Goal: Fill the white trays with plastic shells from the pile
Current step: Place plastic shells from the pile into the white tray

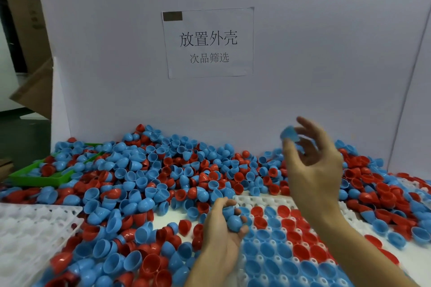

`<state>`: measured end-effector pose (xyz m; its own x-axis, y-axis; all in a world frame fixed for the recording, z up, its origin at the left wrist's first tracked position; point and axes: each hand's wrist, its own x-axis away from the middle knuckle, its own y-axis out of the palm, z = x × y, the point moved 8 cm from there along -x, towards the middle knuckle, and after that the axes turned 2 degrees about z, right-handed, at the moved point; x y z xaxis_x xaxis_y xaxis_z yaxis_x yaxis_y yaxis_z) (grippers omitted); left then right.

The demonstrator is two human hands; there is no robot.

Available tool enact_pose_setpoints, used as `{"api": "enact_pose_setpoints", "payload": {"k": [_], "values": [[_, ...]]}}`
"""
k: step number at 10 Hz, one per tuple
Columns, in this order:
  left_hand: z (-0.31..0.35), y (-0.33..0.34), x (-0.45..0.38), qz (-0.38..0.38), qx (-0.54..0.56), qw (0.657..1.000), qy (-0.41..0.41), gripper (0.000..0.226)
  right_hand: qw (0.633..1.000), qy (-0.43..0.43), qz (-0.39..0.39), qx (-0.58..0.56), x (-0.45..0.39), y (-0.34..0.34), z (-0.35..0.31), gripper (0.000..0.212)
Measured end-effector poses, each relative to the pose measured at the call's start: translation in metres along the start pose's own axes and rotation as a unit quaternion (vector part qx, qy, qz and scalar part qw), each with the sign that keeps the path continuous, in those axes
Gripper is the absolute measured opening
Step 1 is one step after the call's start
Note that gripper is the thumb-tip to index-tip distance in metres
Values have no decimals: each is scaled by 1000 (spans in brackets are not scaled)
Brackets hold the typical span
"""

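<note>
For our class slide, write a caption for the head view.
Left hand grips blue shells; right hand lifts another above the part-filled white tray.

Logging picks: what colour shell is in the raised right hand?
Blue shell, pinched in the right hand; head view.

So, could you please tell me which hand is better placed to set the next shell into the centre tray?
Probably the left hand: it holds blue plastic shells right at the white tray's edge, while the right hand is raised over the pile, pinching one.
</note>
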<state>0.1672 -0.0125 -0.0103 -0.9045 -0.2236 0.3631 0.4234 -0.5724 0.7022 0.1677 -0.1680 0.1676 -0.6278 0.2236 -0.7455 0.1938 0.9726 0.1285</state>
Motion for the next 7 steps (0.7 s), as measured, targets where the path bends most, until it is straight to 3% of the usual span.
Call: {"api": "enact_pose_setpoints", "payload": {"k": [1,2,3,4,5,6,7], "values": [[2,-1,1,-2,8,1000,12,9,972,-72,198,-108,-29,-19,-42,35],[7,-3,0,-6,-19,999,40,19,945,-76,253,-193,-61,20,-62,37],[8,-5,-3,2,-67,995,72,32,979,-16,-192,74,-76,150,-61,84],[6,-5,-9,-8,-98,992,77,30,750,-11,-541,380,-10,202,5,87],[5,-6,-15,-24,-107,991,81,14,710,-10,-579,401,20,178,42,49],[4,-8,-16,-14,-102,992,74,18,699,28,-614,365,41,143,72,33],[4,-14,-21,10,-147,986,73,33,729,84,-615,290,49,112,88,29]]}}
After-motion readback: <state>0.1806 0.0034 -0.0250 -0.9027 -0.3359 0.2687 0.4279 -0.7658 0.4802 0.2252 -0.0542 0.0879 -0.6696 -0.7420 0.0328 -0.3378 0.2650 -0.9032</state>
